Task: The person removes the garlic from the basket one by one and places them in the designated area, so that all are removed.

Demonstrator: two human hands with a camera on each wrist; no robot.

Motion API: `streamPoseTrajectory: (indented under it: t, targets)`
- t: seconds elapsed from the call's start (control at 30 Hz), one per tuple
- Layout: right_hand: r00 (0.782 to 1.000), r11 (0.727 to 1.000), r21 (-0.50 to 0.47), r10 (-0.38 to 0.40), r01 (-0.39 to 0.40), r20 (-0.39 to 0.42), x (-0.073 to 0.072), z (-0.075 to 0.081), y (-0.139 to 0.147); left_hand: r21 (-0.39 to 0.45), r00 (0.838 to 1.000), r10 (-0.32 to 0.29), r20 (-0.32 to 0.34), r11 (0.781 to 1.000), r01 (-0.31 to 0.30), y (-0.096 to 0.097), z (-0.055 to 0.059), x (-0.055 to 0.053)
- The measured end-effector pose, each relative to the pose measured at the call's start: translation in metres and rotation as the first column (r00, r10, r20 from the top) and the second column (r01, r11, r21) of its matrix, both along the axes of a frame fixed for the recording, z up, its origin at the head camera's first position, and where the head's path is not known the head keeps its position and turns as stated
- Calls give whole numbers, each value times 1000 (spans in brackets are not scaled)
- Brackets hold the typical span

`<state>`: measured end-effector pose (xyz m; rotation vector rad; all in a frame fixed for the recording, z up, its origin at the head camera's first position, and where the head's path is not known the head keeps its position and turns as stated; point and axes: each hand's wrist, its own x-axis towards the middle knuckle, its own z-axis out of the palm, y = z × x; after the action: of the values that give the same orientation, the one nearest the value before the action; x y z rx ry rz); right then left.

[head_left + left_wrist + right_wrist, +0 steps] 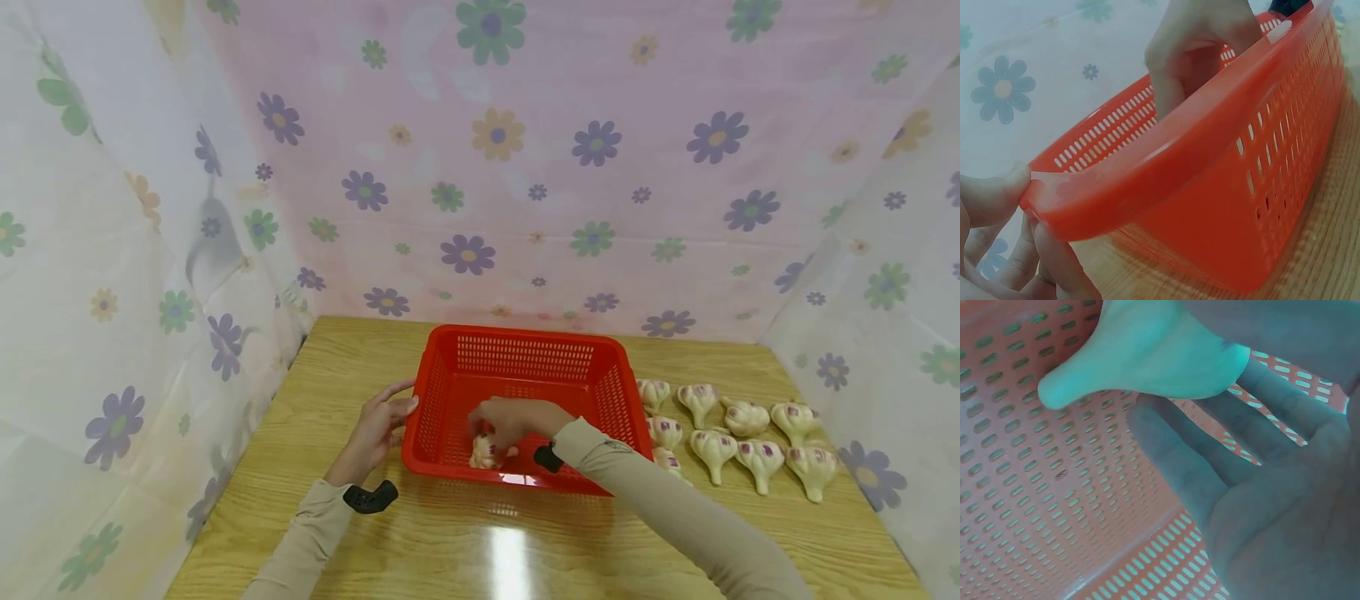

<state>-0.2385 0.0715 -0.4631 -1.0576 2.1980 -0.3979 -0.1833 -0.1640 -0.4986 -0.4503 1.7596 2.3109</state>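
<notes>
My left hand [372, 432] grips the left rim of a red plastic basket [525, 335], thumb on top and fingers under the lip, as the left wrist view also shows. Down inside the basket, near its front wall, my right hand [517, 418] holds a garlic bulb [482, 452]. In the right wrist view the pale garlic bulb [1147, 353] lies between the thumb and the fingers [1179, 450], its stem pointing toward the slotted basket wall [1029, 506].
To the right of the basket, several garlic bulbs [713, 451] lie in rows on the wooden table [360, 350]. The closest ones sit right by the basket's right side. Flower-patterned curtains [525, 208] stand behind and on both sides.
</notes>
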Motion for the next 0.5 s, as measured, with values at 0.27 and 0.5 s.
streamPoseTrajectory:
  t: [0.27, 0.5]
  targets:
    - [1000, 1000, 1, -7, 7, -3, 1, -2, 9, -1, 1000, 3, -2, 1000, -3, 0, -1, 0]
    - [1000, 999, -25, -21, 21, 3, 2, -2, 18, 7, 1000, 10, 4, 1000, -10, 0, -1, -1]
